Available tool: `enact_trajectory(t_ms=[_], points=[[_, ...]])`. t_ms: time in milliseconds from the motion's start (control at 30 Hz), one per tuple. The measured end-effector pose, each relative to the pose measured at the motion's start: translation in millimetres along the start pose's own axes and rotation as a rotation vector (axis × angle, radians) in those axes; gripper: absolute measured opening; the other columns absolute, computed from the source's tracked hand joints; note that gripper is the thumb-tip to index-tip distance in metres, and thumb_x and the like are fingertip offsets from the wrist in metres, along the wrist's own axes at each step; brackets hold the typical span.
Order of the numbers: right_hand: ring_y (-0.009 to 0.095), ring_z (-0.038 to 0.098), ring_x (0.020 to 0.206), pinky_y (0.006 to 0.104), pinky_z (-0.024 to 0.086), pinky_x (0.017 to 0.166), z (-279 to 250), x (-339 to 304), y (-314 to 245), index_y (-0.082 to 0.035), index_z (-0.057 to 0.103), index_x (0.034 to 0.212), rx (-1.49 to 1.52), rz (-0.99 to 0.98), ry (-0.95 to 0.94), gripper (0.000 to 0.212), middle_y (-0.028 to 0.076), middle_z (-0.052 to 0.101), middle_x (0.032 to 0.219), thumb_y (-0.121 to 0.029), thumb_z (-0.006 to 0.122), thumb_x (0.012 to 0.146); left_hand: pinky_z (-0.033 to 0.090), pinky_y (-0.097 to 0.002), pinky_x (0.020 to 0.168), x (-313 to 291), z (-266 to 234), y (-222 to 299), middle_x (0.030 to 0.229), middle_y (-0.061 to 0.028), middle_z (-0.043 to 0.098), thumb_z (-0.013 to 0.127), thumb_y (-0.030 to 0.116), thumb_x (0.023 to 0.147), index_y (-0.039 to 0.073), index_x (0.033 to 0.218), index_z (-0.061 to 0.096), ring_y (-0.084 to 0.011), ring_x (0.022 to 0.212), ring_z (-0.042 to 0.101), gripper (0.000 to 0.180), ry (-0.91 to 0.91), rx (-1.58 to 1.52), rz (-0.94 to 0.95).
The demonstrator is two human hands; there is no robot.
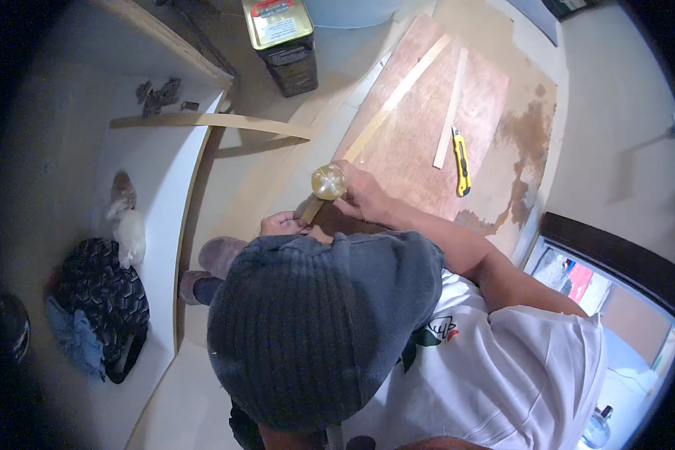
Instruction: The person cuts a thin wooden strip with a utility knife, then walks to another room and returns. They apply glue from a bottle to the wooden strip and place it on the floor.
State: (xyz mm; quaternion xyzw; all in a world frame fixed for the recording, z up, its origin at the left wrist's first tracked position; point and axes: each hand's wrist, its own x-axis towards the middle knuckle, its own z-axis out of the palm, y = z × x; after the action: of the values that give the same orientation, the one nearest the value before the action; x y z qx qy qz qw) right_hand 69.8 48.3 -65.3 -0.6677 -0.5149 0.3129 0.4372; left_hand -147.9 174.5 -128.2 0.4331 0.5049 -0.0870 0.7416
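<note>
My right hand [364, 196] is wrapped round a clear plastic bottle [328, 182] with something yellowish inside. Its moulded base faces up toward me. Below the bottle runs a long thin wooden strip [386, 112], which slants from the far end of a reddish plywood sheet [420, 105]. The fingers of my left hand [281, 223] are closed at the strip's near end. Dark grey ribbed cloth [300, 322] hides my left wrist and forearm. To the right of the bottle, a yellow utility knife [461, 161] lies on the plywood beside a shorter pale strip [451, 109].
A curved strip [210, 120] juts from a white panel [154, 217] on the left, where a dark patterned bag [105, 292] rests. A square tin [281, 45] stands at the back. Brown stains [529, 135] mark the surface right of the plywood. Shoes [221, 255] show at left.
</note>
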Motion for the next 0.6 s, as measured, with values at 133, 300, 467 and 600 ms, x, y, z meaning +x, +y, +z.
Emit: enact_trajectory(t_ms=[133, 300, 467, 600], points=[[0.037, 0.057, 0.099, 0.0422, 0.048, 0.084, -45.8, 15.4, 38.8, -0.005, 0.048, 0.119, -0.240, -0.014, 0.258, 0.049, 0.020, 0.055, 0.108, -0.005, 0.060, 0.072, 0.056, -0.0309, 0.071, 4.1, -7.7, -1.6, 0.091, -0.0148, 0.067, 0.065, 0.004, 0.085, -0.009, 0.107, 0.058, -0.0197, 0.081, 0.068, 0.027, -0.021, 0.070, 0.034], [0.037, 0.062, 0.082, 0.0437, 0.051, 0.073, -110.7, 58.2, 42.7, -0.003, 0.049, 0.110, -0.220, 0.122, 0.649, 0.039, 0.019, 0.060, 0.094, -0.006, 0.065, 0.074, 0.057, -0.0311, 0.071, 6.5, -13.2, -5.8, 0.090, -0.0141, 0.067, 0.065, 0.003, 0.084, -0.008, 0.106, 0.058, -0.0194, 0.081, 0.068, 0.026, -0.083, 0.084, 0.056], [0.038, 0.060, 0.090, 0.0436, 0.049, 0.077, -56.8, 16.4, 71.8, -0.005, 0.053, 0.111, -0.319, -0.052, 0.423, 0.043, 0.021, 0.058, 0.098, -0.004, 0.059, 0.068, 0.056, -0.0298, 0.071, 9.8, -7.7, -7.9, 0.091, -0.0139, 0.067, 0.065, 0.002, 0.083, -0.008, 0.106, 0.058, -0.0188, 0.079, 0.067, 0.026, -0.024, 0.053, 0.009], [0.032, 0.061, 0.096, 0.0388, 0.049, 0.085, -7.7, -11.2, 11.3, -0.003, 0.055, 0.113, 0.009, -0.039, 0.266, 0.041, 0.017, 0.061, 0.101, -0.008, 0.063, 0.074, 0.056, -0.0274, 0.067, 16.1, -10.2, -15.9, 0.092, -0.0146, 0.067, 0.066, 0.003, 0.083, -0.009, 0.106, 0.058, -0.0181, 0.076, 0.067, 0.027, -0.039, 0.042, 0.040]])
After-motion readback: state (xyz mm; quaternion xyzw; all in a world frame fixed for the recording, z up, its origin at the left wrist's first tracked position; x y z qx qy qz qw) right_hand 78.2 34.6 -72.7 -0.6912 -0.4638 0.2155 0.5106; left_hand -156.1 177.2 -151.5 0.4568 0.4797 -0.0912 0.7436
